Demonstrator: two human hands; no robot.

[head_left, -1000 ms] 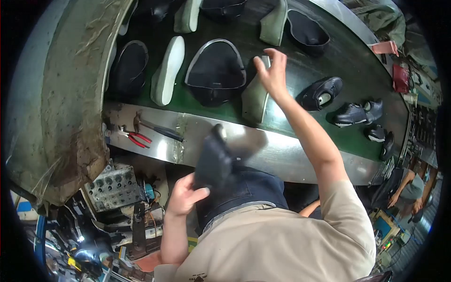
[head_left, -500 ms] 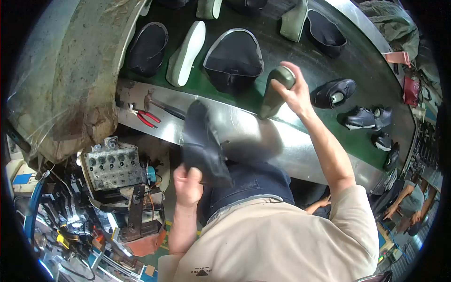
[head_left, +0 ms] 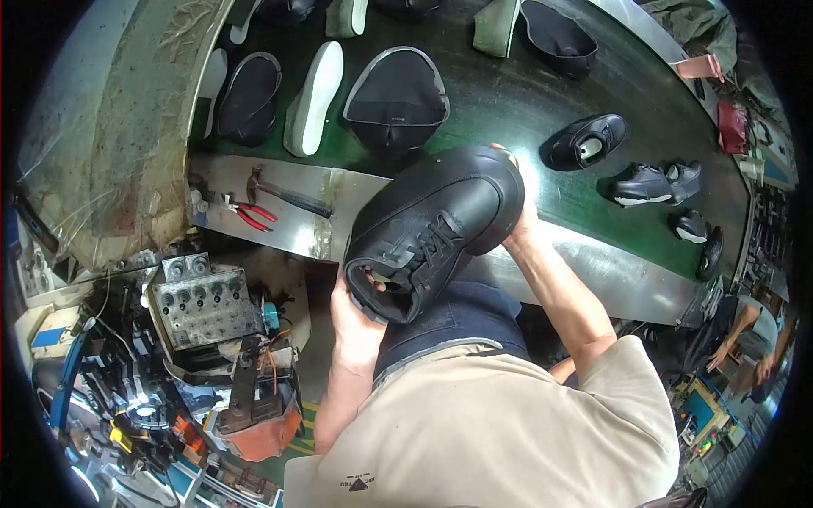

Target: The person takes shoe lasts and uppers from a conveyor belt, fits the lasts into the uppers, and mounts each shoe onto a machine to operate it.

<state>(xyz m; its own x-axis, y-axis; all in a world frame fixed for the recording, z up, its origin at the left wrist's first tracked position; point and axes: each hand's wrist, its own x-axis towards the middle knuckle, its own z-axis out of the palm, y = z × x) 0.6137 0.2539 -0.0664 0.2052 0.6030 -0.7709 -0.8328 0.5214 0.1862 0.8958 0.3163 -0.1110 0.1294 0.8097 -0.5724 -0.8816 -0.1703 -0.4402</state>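
Black lace-up shoe [head_left: 440, 207] hangs in both hands over the metal edge [head_left: 334, 190] and the near side of the green work surface [head_left: 542, 190], its toe aimed between one and two o'clock and its opening toward seven. The left hand [head_left: 357, 326] closes around the heel, with fingertips inside the opening and the thumb outside. The right hand [head_left: 525, 216] cups the toe end, fingers wrapped at its far rim; most of its grip is hidden behind the toe.

Clock directions run from the held shoe, twelve being the top of the view. A hammer [head_left: 292, 196] and red-handled pliers [head_left: 251, 215] lie on the metal edge toward nine o'clock, close beside each other. Toward ten sits a narrow black upper [head_left: 250, 100]; between ten and eleven, a pale sole [head_left: 315, 97] stands on its side. A wide, open black upper [head_left: 396, 93] is just past eleven. Farther off, between twelve and one, is a greenish sole [head_left: 494, 32], with a rounded black upper [head_left: 559, 42] at one.

A finished-looking black shoe [head_left: 586, 142] rests at two o'clock, and a group of smaller dark shoes [head_left: 644, 184] spreads around three. The knobbed control box [head_left: 209, 306] is at eight, below the edge. Another person's arm [head_left: 743, 326] shows between three and four, well apart.
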